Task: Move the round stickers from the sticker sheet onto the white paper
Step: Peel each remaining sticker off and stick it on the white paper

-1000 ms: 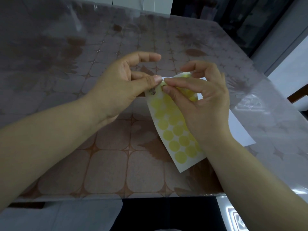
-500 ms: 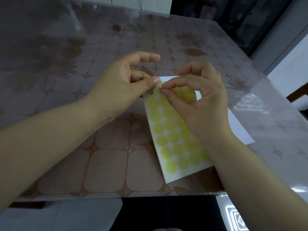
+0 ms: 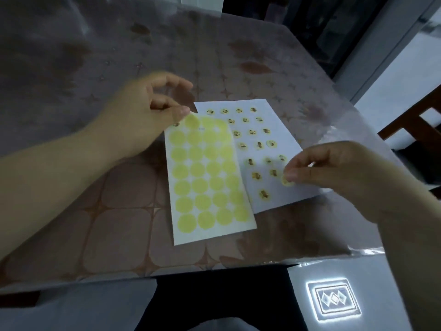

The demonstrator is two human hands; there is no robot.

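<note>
right hand (image 3: pixel 334 173): thumb and forefinger closed on one small round pale-yellow sticker (image 3: pixel 287 182), held at the near right part of the white rectangular paper (image 3: pixel 284 137). can't tell if it's touching the paper.

left hand (image 3: pixel 140 115): thumb tip on the far left corner of the white-backed sticker sheet (image 3: pixel 207 177), fingers curled, corner pinched, index finger lifted clear above. some motion blur here.

sticker sheet lies on the table and carries four columns of plain yellow discs. one small dark-printed sticker sits at its far left corner, just beside the thumb. the sheet's right edge overlaps the white paper's left edge.

white paper lies flat, angled, with rough rows of placed stickers (image 3: pixel 259 145), each yellow with a dark brown print. print too small and blurred to read.

both lie on the brown tile-and-flower tablecloth under a clear plastic cover (image 3: pixel 114 223). dark wooden chair (image 3: pixel 415 120) is off the right side. on the floor near right is a bright white-outlined rectangle (image 3: pixel 334 298) with three diamond shapes inside.
</note>
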